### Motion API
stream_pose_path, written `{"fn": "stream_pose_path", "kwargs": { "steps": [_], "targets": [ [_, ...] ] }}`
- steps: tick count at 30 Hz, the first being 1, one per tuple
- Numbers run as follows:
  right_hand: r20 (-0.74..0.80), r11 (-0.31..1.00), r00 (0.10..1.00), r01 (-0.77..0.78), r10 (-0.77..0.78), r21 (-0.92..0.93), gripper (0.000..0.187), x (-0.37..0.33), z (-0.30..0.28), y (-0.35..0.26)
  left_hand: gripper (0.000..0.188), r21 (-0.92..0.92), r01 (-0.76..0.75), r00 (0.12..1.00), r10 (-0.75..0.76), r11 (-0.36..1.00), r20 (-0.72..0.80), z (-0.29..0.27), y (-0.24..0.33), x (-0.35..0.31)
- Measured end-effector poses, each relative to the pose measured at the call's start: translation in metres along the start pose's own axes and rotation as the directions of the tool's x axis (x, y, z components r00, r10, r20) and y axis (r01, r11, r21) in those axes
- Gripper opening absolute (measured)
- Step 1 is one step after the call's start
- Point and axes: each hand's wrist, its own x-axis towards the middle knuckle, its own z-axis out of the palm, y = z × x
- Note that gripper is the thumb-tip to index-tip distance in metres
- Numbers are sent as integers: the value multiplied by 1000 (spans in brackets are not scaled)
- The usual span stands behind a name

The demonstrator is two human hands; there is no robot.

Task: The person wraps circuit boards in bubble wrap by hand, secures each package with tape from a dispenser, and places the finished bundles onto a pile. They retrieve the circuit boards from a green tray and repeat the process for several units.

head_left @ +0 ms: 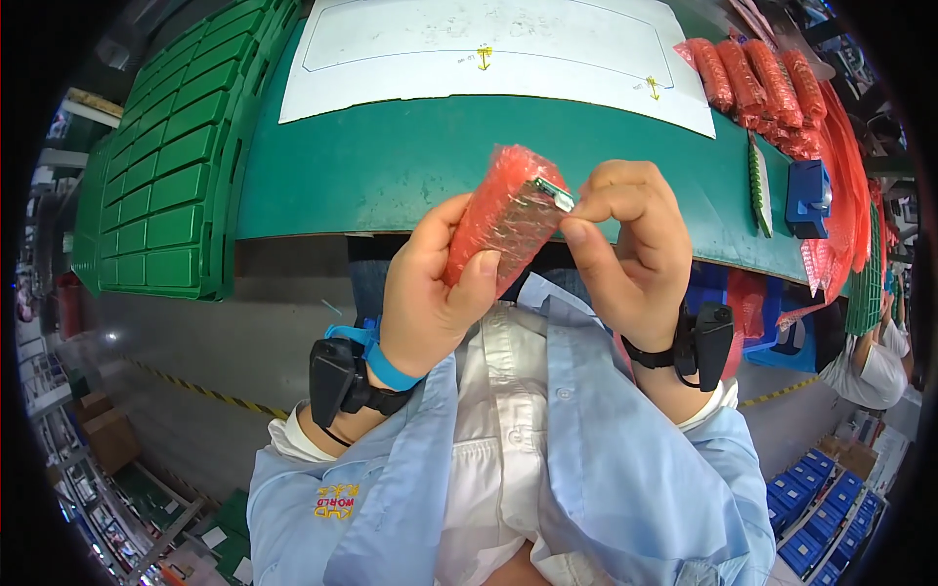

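Note:
My left hand is closed around a bundle of red bubble wrap, held tilted just off the near edge of the table. A green circuit board shows its edge at the bundle's upper right end, with a small white or silvery part at its corner. At that corner my right hand has thumb and forefinger pinched together, the other fingers curled. Whatever lies between those fingertips is too small to make out.
On the green table lies a white sheet with drawn lines. Green crates stand at left. Several red-wrapped bundles, a green-handled tool, a blue holder and red bubble bags are at right. Another person is beyond.

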Motion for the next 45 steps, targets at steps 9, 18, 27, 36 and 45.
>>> {"fn": "stream_pose_path", "kwargs": {
  "steps": [9, 18, 27, 36, 45],
  "targets": [
    [23, 967, 1000, 0, -6, 254, 10, -1, 1, 7, 45, -148, 179, 980, -163, 973, 115, -2, 4, -1],
    [44, 966, 998, -59, 49, 250, 13, -2, 5, 3, 45, -344, 360, 927, -291, 867, 237, -4, 4, 3],
    [124, 760, 936, -340, 328, 554, 15, 1, 6, 5, 45, 46, 40, 999, -40, 998, -8, 7, -6, -6],
    [-30, 955, 990, 123, -136, -270, 28, -3, 7, 8, 52, 306, -93, 987, 128, 947, -96, 2, -18, -7],
    [-28, 967, 998, 56, -65, -250, 25, 2, 9, -5, 61, 716, -302, 901, 433, 629, 0, -7, -13, 0]
  ]
}}
